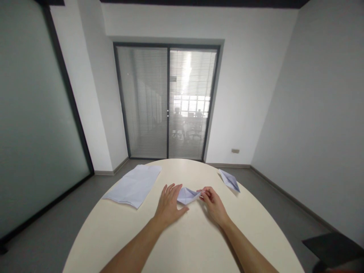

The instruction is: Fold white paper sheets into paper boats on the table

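A small folded white paper (187,195) lies between my hands near the middle of the round cream table (182,242). My left hand (171,204) has its fingers spread, with the fingertips at the paper's left edge and the thumb stretched out just below it. At the paper's right corner, my right hand (212,203) pinches the tip between thumb and forefinger.
Flat white sheets (135,185) lie on the table's left side. Another folded paper (229,181) rests near the right edge. A dark flat object (334,248) shows at the lower right, beyond the table. Glass doors with blinds (167,102) stand behind.
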Available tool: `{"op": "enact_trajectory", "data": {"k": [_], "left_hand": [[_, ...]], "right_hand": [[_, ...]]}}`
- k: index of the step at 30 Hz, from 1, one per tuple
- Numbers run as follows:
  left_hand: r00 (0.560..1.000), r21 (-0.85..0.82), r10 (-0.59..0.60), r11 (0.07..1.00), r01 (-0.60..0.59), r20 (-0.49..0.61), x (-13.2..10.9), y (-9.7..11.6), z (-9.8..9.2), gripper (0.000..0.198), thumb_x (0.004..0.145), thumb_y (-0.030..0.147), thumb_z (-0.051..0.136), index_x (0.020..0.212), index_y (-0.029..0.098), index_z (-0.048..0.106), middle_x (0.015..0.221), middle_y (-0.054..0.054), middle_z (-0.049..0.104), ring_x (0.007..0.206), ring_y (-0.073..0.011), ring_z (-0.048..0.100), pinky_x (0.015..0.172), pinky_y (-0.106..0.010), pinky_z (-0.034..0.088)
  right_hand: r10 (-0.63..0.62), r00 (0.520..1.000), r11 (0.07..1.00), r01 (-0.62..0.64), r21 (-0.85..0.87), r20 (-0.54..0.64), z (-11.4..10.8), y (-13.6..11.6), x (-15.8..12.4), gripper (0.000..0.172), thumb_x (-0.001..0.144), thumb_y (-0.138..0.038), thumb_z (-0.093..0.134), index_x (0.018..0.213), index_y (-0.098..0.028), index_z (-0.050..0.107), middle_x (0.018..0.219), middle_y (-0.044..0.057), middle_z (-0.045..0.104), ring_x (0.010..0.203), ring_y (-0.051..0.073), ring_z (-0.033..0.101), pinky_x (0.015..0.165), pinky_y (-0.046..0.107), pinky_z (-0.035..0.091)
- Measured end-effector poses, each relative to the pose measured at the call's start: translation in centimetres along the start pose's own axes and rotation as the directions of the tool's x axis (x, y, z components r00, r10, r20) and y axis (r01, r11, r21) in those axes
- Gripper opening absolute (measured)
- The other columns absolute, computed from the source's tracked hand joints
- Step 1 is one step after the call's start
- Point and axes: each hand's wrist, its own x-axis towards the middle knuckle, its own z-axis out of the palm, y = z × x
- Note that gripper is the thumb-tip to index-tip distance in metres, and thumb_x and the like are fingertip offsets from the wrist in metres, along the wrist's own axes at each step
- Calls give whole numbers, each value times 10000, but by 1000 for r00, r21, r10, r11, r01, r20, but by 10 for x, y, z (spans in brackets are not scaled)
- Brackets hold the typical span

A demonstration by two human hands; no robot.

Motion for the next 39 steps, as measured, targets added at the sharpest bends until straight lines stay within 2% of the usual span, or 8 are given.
{"op": "enact_trajectory", "data": {"k": [10, 14, 17, 20, 22, 24, 34, 39], "left_hand": [[999, -24, -43, 999, 43, -6, 2, 3, -5, 625, 773, 337, 728, 1331, 219, 471, 1171, -82, 655, 1106, -267, 580, 1137, -550, 212], [998, -28, -64, 998, 64, 5, 4, 1, -3, 519, 803, 300, 708, 1277, 213, 515, 1128, -75, 671, 1050, -261, 603, 1053, -499, 336], [997, -11, -76, 997, 76, 31, 5, 3, -6, 428, 832, 281, 687, 1229, 203, 548, 1125, -73, 671, 1029, -257, 604, 954, -434, 411], [996, -1, -62, 998, 62, 59, 6, 8, -10, 352, 858, 237, 660, 1193, 198, 561, 1123, -61, 673, 1026, -242, 602, 940, -415, 410], [997, -3, -30, 1000, 30, 77, 6, 12, -11, 322, 865, 213, 655, 1175, 201, 565, 1122, -49, 675, 1023, -232, 601, 943, -411, 404], [996, -6, 9, 1000, -8, 92, 5, 15, -11, 298, 873, 197, 649, 1159, 213, 568, 1114, -35, 677, 1016, -224, 600, 943, -406, 400], [986, 17, 75, 997, -78, 146, 6, 15, -9, 134, 925, 224, 593, 1057, 218, 614, 997, -23, 685, 937, -210, 606, 847, -366, 422], [985, 35, 90, 995, -96, 145, 6, 14, -8, 86, 948, 247, 566, 983, 214, 637, 931, -22, 685, 900, -207, 604, 815, -358, 411]], "right_hand": [[-60, 998, 990, 62, -126, 22, 0, 3, -1, 310, 879, -485, 590, 1045, -236, 511, 1038, 85, 691, 958, 218, 649, 889, 397, 499], [-91, 995, 956, 96, -276, 31, -4, 5, -1, 313, 875, -351, 584, 1151, -233, 495, 1071, 80, 676, 1012, 219, 638, 872, 386, 500], [-183, 981, 847, 193, -496, 68, -4, -4, -3, 311, 861, -271, 571, 1167, -231, 532, 1138, 82, 662, 1077, 228, 612, 944, 419, 470], [-301, 926, 631, 373, -680, 229, 1, -19, -6, 368, 835, -228, 596, 1202, -235, 564, 1209, 88, 644, 1145, 252, 573, 1024, 467, 408], [-294, 899, 523, 436, -732, 326, 7, -27, -10, 444, 831, -213, 611, 1267, -248, 537, 1235, 86, 641, 1156, 255, 568, 1065, 498, 361], [-287, 897, 468, 438, -767, 337, 12, -31, -12, 519, 824, -221, 634, 1323, -240, 495, 1259, 96, 635, 1159, 258, 571, 1084, 516, 335], [-259, 903, 517, 428, -741, 341, 11, -25, -11, 339, 900, -254, 594, 1236, -237, 553, 1031, 55, 727, 980, 190, 660, 1073, 480, 340], [-236, 888, 505, 459, -731, 395, 15, -30, -10, 174, 945, -258, 535, 1074, -251, 653, 981, 38, 730, 935, 183, 654, 974, 397, 413]]}}
